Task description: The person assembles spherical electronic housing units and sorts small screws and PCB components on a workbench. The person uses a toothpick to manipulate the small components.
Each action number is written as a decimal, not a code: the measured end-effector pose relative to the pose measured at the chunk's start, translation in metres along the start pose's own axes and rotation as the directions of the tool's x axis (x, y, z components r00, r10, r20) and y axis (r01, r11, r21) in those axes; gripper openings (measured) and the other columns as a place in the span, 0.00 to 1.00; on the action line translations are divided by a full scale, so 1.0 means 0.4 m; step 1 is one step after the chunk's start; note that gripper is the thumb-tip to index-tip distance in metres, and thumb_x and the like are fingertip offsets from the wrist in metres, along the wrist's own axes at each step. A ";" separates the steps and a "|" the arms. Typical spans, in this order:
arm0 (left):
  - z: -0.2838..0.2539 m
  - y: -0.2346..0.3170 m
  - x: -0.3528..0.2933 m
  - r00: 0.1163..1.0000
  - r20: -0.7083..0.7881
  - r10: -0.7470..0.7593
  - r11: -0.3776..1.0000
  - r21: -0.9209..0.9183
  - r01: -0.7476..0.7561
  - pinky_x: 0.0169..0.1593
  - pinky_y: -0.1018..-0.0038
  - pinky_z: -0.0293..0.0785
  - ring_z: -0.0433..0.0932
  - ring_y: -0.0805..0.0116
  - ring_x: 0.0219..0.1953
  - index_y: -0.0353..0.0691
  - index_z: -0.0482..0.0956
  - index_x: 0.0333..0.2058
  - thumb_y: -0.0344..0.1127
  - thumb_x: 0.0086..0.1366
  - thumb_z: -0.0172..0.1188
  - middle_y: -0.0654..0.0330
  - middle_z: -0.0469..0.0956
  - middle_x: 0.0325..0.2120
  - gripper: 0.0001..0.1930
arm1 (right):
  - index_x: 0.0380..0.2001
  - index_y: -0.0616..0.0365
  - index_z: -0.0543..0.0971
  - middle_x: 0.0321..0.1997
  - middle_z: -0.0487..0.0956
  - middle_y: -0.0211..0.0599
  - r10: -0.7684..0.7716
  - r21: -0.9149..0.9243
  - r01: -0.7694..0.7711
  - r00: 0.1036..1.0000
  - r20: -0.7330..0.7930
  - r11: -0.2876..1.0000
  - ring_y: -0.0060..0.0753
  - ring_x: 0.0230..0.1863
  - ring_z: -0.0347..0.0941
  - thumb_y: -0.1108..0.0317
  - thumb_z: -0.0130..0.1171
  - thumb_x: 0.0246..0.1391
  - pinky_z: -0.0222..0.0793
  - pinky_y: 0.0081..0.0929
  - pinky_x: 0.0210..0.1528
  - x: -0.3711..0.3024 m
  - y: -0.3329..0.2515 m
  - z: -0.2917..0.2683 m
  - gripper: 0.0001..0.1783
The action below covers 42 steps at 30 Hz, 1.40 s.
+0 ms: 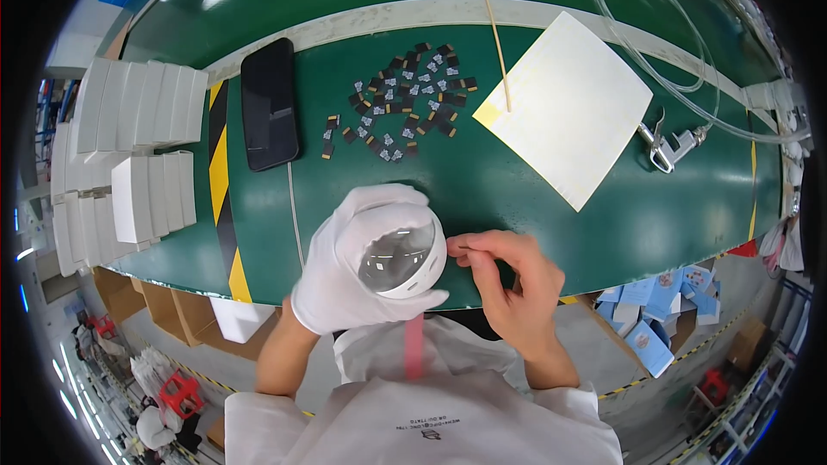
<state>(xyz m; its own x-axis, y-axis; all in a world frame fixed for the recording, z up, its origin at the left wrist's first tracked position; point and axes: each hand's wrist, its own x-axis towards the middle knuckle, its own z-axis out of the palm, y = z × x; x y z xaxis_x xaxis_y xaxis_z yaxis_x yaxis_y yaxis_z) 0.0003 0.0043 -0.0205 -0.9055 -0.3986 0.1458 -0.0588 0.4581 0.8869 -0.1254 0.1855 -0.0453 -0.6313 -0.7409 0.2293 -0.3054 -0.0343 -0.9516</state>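
Note:
My left hand point(349, 271), in a white glove, is wrapped round a white round housing point(437, 260) with a clear, shiny dome point(398, 260). The dome faces up, and small slots show along the housing's rim. My bare right hand point(517, 280) is closed in a pinch at the housing's right side. Its thumb and fingertips meet there, and what they hold is too small to make out. Beyond my hands, many small black cards point(396, 107) with gold-coloured ends and grey printed faces lie scattered on the green table point(345, 198).
A black phone point(269, 103) and stacked white boxes point(142, 108) are on the left. To the right lie a white sheet point(573, 112), a thin wooden stick point(498, 52) and a metal air gun point(672, 151) with a clear hose point(642, 56). Blue boxes point(646, 349) fill a carton below the table edge.

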 end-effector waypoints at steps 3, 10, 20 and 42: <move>-0.020 -0.033 0.031 0.988 0.115 0.104 0.984 -0.156 -0.085 0.54 0.60 0.78 0.80 0.52 0.53 0.46 0.80 0.53 0.39 0.37 0.88 0.54 0.77 0.53 0.40 | 0.41 0.67 0.80 0.41 0.86 0.49 -0.158 -0.055 0.158 0.987 -0.001 0.986 0.34 0.36 0.82 0.88 0.63 0.57 0.79 0.28 0.36 0.011 -0.007 -0.003 0.10; -0.015 -0.038 0.032 0.982 0.112 0.153 0.967 -0.222 -0.125 0.52 0.62 0.78 0.80 0.53 0.53 0.47 0.82 0.50 0.39 0.36 0.87 0.57 0.78 0.53 0.38 | 0.37 0.62 0.83 0.42 0.83 0.46 -0.313 -0.142 0.315 0.949 0.034 0.939 0.40 0.37 0.79 0.88 0.70 0.45 0.74 0.28 0.34 0.023 -0.031 0.001 0.15; -0.017 -0.036 0.028 0.987 0.099 0.130 0.963 -0.250 -0.101 0.50 0.62 0.78 0.79 0.53 0.50 0.47 0.81 0.51 0.36 0.38 0.86 0.57 0.76 0.53 0.37 | 0.35 0.61 0.82 0.37 0.83 0.44 -0.366 -0.164 0.370 0.929 0.056 0.914 0.40 0.34 0.80 0.87 0.69 0.45 0.73 0.29 0.34 0.049 -0.038 0.008 0.14; -0.015 -0.029 0.018 0.989 0.069 0.133 0.958 -0.265 -0.111 0.48 0.62 0.77 0.80 0.52 0.46 0.45 0.79 0.52 0.37 0.44 0.84 0.55 0.75 0.49 0.35 | 0.35 0.61 0.85 0.39 0.83 0.40 -0.282 -0.044 0.289 0.952 0.118 0.956 0.38 0.38 0.78 0.83 0.72 0.43 0.74 0.28 0.36 0.061 -0.021 0.002 0.13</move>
<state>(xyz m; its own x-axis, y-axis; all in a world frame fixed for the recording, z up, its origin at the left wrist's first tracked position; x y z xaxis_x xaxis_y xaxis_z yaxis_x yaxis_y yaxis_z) -0.0031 -0.0089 -0.0272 -0.9322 -0.2777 0.2320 0.1551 0.2727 0.9495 -0.1378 0.1671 -0.0320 -0.4304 -0.7749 0.4628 -0.5059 -0.2175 -0.8347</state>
